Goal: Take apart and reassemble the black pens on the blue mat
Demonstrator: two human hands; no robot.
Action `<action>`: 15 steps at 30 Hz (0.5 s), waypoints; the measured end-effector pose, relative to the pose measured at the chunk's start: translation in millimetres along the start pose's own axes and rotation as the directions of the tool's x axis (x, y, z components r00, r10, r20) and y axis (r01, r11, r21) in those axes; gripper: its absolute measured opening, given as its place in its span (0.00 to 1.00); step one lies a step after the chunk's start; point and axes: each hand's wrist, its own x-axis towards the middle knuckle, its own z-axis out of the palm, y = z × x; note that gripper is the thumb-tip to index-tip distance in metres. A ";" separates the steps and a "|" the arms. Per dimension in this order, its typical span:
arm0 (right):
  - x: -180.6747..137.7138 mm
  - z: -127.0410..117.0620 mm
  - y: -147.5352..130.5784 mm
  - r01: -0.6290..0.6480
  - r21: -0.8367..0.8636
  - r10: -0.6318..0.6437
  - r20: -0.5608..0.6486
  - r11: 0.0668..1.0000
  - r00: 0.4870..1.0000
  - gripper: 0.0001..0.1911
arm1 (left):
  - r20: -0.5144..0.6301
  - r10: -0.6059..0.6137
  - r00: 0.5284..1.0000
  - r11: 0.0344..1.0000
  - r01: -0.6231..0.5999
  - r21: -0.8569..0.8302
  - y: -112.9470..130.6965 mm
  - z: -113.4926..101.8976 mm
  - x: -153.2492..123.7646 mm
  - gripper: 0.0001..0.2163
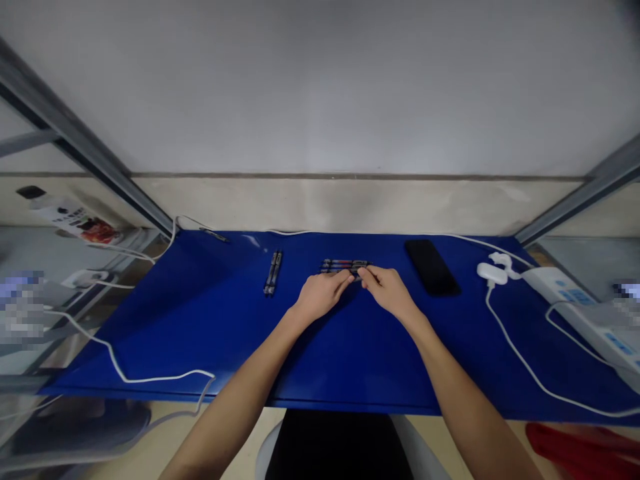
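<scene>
A small bundle of dark pens (pixel 345 265) lies crosswise at the middle of the blue table (pixel 350 347). My left hand (pixel 323 293) and my right hand (pixel 385 288) meet just in front of it, fingertips pinched together on something small that I cannot make out, close to the pens' right end. Both hands rest low over the table surface with fingers curled. Two more dark pens (pixel 273 271) lie side by side to the left, apart from both hands.
A black phone (pixel 431 267) lies face up right of the hands. White chargers (pixel 493 270) and a power strip (pixel 580 300) sit at the right edge, their cables crossing the table. Another white cable (pixel 125 373) loops over the left front corner. Metal frame posts stand both sides.
</scene>
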 end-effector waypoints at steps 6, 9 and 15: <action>0.7 -0.1 -0.1 0.050 -0.067 -0.051 -0.014 0.997 0.999 0.21 | 0.027 0.035 0.999 0.999 -0.035 -0.010 3.5 -2.1 -0.3 0.19; 0.6 1.4 0.5 0.029 -0.088 -0.028 0.005 0.996 1.000 0.25 | 0.034 0.030 0.999 0.999 -0.030 0.018 2.9 -0.9 0.1 0.19; -0.9 4.6 -1.6 0.036 0.011 -0.036 0.030 0.999 0.999 0.19 | -0.001 -0.047 0.999 0.999 0.047 -0.001 -0.5 -3.7 0.5 0.20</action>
